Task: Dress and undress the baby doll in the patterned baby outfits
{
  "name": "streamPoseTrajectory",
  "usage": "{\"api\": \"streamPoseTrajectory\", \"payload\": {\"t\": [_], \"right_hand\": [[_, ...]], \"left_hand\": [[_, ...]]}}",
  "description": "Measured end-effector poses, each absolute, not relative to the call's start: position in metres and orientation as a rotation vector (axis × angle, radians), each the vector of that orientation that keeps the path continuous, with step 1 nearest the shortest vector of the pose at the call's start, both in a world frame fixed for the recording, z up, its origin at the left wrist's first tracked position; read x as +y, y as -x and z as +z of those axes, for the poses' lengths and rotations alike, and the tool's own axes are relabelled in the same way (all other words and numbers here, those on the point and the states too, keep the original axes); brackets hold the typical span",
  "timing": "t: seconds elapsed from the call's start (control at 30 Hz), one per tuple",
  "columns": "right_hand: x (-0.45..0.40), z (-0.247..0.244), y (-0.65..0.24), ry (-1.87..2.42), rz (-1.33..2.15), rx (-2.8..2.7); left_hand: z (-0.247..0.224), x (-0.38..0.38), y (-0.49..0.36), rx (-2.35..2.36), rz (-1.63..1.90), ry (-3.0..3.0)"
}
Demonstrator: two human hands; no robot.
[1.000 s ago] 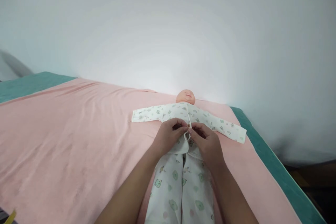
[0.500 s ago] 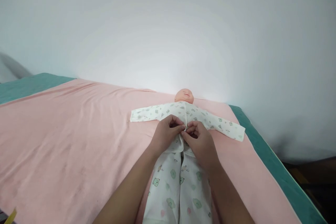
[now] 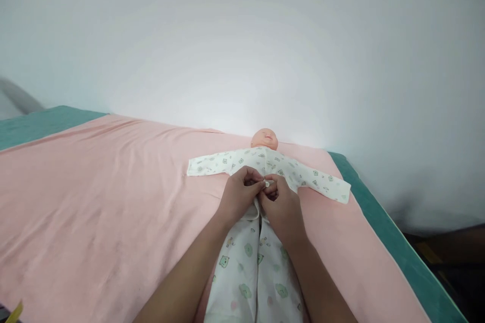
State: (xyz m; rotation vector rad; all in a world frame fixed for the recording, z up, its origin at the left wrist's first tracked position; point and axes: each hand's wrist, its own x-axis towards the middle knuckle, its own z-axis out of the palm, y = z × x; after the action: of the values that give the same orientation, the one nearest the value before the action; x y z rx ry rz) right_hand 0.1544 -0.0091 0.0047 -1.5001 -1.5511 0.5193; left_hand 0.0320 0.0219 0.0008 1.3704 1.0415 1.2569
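Observation:
A baby doll point(image 3: 264, 138) lies on its back, dressed in a white printed baby shirt point(image 3: 242, 160) with both sleeves spread out and matching printed trousers point(image 3: 248, 272). Over the doll's belly, my left hand point(image 3: 242, 194) pinches the shirt's front edge between thumb and fingers. My right hand point(image 3: 282, 207) meets it there, fingers closed on the other side of the front opening. A small whitish bit, perhaps a snap button point(image 3: 267, 183), shows between the fingertips. The fingers hide most of the fastening. Below them the shirt's lower front edge hangs slightly apart.
A pink sheet point(image 3: 113, 202) with wrinkles lies under the doll, over a green surface point(image 3: 394, 232) that shows at both sides. Behind stands a white wall point(image 3: 227, 50). A dark object point(image 3: 447, 252) is beyond the right edge, and something yellow point(image 3: 15, 313) at bottom left.
My right hand has shifted slightly left and closer to my left hand. The small whitish bit now shows between the fingertips, where the raised shirt edge stood before.

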Motion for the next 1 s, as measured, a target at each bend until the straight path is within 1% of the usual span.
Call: {"api": "streamPoseTrajectory", "payload": {"t": [0.1,0.23,0.5,0.73,0.9,1.0], "right_hand": [[-0.009,0.004,-0.156,1.479,0.514,-1.555],[-0.009,0.003,-0.158,1.459,0.528,-1.565],[-0.01,0.003,-0.163,1.463,0.561,-1.602],[-0.015,0.004,-0.17,1.358,0.614,-1.589],[-0.036,-0.013,-0.177,1.345,0.564,-1.604],[-0.051,-0.025,-0.182,1.311,0.511,-1.656]], "left_hand": [[0.001,0.022,-0.029,0.906,1.274,-1.241],[0.005,0.022,-0.023,0.903,1.215,-1.248],[-0.001,0.026,-0.021,1.138,1.206,-1.466],[-0.007,0.01,-0.017,1.203,1.341,-1.678],[-0.023,-0.018,-0.008,1.148,1.302,-1.984],[-0.031,-0.03,-0.003,1.198,1.268,-2.052]]}}
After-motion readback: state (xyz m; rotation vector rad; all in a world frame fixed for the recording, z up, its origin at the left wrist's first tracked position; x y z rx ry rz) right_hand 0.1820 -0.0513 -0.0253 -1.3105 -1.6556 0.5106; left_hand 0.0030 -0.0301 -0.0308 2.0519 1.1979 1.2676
